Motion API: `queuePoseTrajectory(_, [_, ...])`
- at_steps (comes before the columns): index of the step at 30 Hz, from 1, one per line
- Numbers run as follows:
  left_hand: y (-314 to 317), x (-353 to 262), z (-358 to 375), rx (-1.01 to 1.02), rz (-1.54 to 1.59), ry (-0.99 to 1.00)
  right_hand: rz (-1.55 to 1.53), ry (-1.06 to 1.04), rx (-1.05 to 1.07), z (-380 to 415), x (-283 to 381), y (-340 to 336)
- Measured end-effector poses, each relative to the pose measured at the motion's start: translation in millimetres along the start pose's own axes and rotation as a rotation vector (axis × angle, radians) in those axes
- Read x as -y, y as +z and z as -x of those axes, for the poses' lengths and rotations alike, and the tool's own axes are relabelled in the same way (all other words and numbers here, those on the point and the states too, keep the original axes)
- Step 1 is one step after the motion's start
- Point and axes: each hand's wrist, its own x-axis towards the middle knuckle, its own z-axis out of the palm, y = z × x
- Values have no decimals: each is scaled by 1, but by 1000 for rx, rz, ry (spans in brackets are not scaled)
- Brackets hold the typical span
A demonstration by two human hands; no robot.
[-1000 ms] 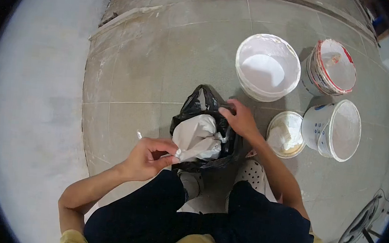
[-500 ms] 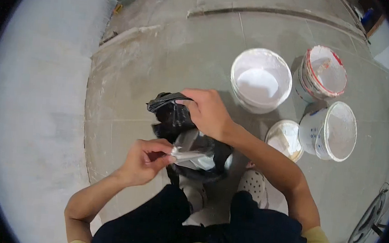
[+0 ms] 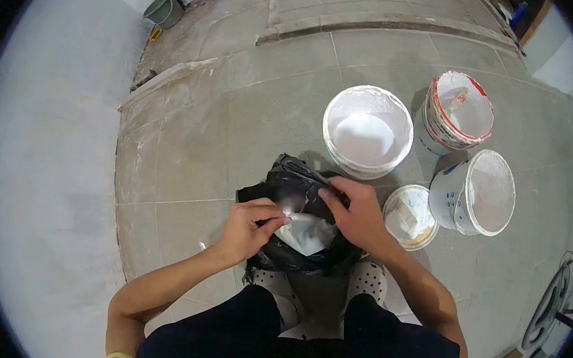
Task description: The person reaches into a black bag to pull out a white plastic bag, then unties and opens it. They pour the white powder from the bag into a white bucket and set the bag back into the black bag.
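A black plastic bag stands between my feet with its mouth spread. Inside it shows a pale, partly see-through plastic bag; its contents I cannot make out. My left hand is closed in a pinch on the edge of the pale inner bag. On the other side my right hand grips the black bag's rim between thumb and fingers. A white bucket with white material in its bottom is just beyond my right hand.
At right are a red-rimmed bucket with something resting inside, another white bucket and a round lid or tub. A fan-like object lies far right. A grey-green bucket stands by the left wall.
My right hand has come down and right with the black bag's rim, folding it outward. My left hand has shifted slightly right and up, still pinching the inner bag. The view has shifted a little.
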Motion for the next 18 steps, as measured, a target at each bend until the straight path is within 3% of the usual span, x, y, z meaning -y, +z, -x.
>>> queuePoseTrajectory(3, [11,20,3,-117,-17,10,7,-28,-17,19,-2,4])
queuePoseTrajectory(5, [17,27,6,-167,26,-96,-49,-62,-9,23,0,4])
queuePoseTrajectory(9, [32,35,10,-141,88,-117,-92,-69,-59,14,3,3])
queuePoseTrajectory(11, [39,38,11,-134,160,-163,-68,63,-78,6,5,-3])
queuePoseTrajectory(13, [42,36,14,-137,127,-161,-40,61,-80,6,1,-5])
queuePoseTrajectory(18, [43,35,17,-143,75,-117,443,-163,-95,18,14,-8])
